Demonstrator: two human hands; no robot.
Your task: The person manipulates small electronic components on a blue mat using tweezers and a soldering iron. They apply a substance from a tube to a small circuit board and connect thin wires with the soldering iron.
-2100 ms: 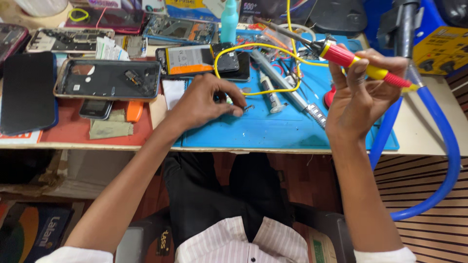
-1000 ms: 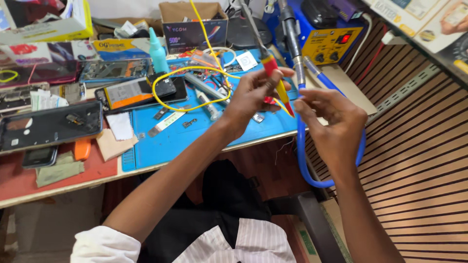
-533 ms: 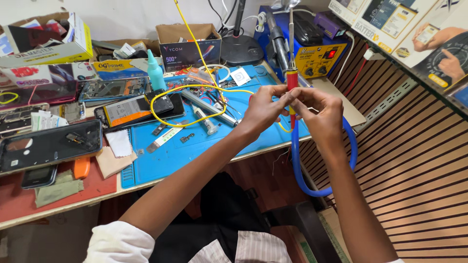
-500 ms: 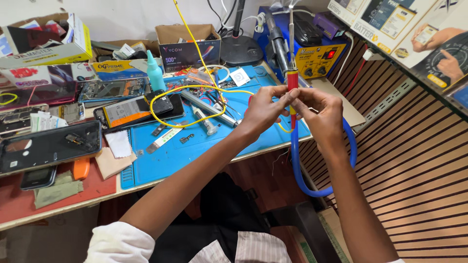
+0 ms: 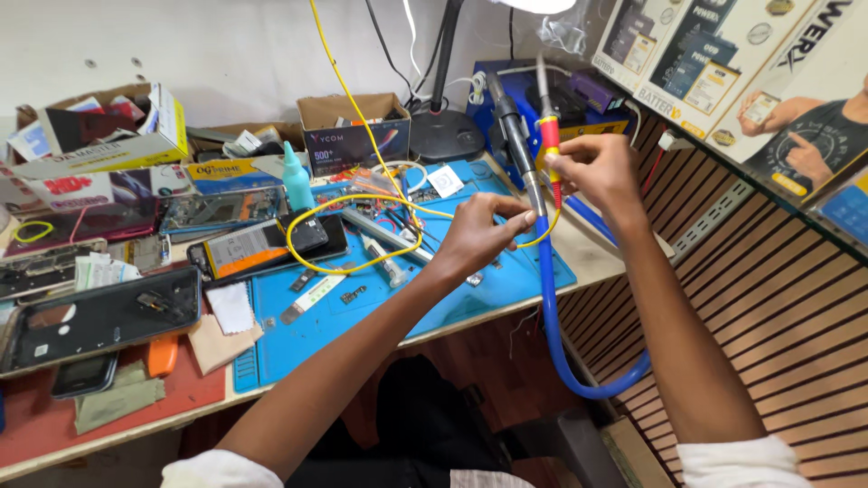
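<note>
1. Blue mat (image 5: 434,312): phone (image 5: 262,246) lies at its left corner (back open).
2. Left hand (image 5: 479,237), right of mat centre, pinches yellow cable (image 5: 362,203).
3. Right hand (image 5: 597,172), beyond mat's right edge, fingers closed round red-yellow soldering iron (image 5: 548,145), held upright.

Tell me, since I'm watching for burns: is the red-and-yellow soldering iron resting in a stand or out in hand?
Out in hand: the right hand holds the soldering iron upright above the bench edge, no stand under it.

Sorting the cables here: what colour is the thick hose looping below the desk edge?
Blue; the hose shows best in the head view.
</note>
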